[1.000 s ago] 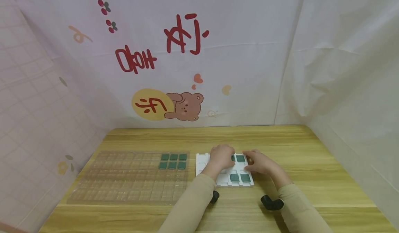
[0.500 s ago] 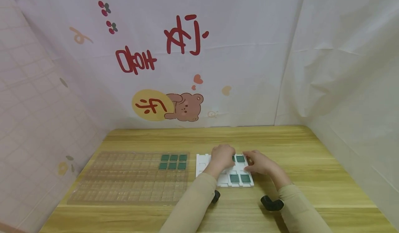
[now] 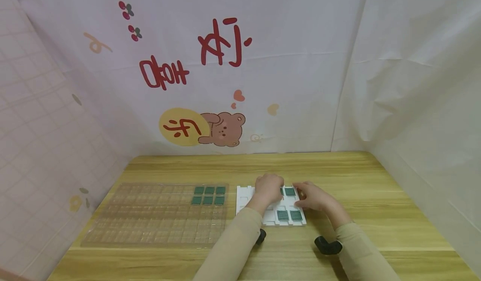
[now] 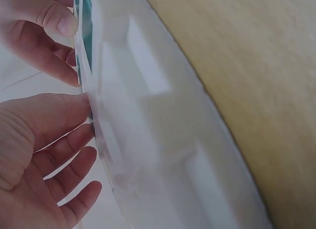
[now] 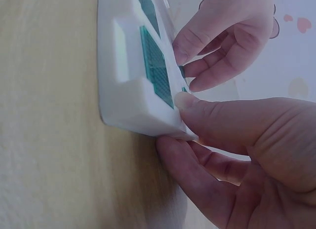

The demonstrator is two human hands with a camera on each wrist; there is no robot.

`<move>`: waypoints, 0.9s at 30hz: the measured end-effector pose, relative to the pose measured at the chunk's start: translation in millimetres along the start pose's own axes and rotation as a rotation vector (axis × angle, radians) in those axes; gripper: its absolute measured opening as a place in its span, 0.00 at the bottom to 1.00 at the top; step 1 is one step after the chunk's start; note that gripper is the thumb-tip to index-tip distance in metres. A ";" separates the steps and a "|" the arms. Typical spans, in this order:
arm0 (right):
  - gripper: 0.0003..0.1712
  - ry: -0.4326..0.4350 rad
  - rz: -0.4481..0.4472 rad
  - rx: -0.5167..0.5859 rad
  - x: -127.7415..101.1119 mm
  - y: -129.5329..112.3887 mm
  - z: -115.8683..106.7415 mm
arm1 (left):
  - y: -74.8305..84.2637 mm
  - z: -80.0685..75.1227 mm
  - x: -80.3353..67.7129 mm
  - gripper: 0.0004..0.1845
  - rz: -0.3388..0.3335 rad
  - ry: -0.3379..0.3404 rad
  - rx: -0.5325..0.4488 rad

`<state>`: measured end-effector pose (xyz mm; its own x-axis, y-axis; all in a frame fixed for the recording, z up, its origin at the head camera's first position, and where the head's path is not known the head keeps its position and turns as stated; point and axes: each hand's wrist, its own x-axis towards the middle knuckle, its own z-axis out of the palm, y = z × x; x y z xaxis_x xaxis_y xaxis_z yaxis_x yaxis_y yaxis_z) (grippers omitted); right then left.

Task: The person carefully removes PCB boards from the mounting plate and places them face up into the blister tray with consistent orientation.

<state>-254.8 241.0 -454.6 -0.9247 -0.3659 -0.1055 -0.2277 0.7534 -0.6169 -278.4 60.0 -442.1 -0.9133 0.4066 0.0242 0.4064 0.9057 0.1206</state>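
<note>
A white plastic tray (image 3: 268,218) with square pockets lies on the table and holds several green square chips (image 3: 296,215) toward its right side. My left hand (image 3: 268,188) reaches over the tray's far part. Its thumb and forefinger pinch a small green chip (image 5: 182,71), mostly covered by the fingers, while the other fingers spread loosely. At the right edge, my right hand (image 3: 315,196) grips the tray. In the right wrist view, the right thumb (image 5: 190,103) presses the top near the corner and the fingers lie against the side.
Left of the white tray lies a large clear plastic tray (image 3: 150,226) with many pockets. Several green chips (image 3: 208,194) fill its far right corner. A white printed cloth (image 3: 300,84) hangs behind the wooden table (image 3: 357,181). Black wrist mounts (image 3: 327,245) sit below the wrists.
Both hands stay in nearly the same place; the left hand has shifted only very slightly to the right over the white tray.
</note>
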 end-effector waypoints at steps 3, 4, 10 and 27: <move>0.39 0.000 -0.001 0.002 0.4 1.2 0.7 | 0.2 -0.1 0.4 0.18 0.001 0.006 0.007; 0.39 0.000 -0.003 0.003 0.7 1.5 0.7 | 0.3 -0.3 0.3 0.17 0.001 0.008 0.008; 0.39 0.000 -0.002 0.016 1.6 3.2 1.1 | 0.5 -0.5 0.2 0.14 -0.013 0.014 0.009; 0.39 0.005 -0.006 0.013 1.2 4.0 1.8 | 1.3 -2.6 1.7 0.06 -0.034 -0.023 0.064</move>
<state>-256.3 242.6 -458.6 -0.9247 -0.3679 -0.0981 -0.2293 0.7438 -0.6278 -279.5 61.6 -439.3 -0.9261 0.3772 -0.0021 0.3764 0.9247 0.0572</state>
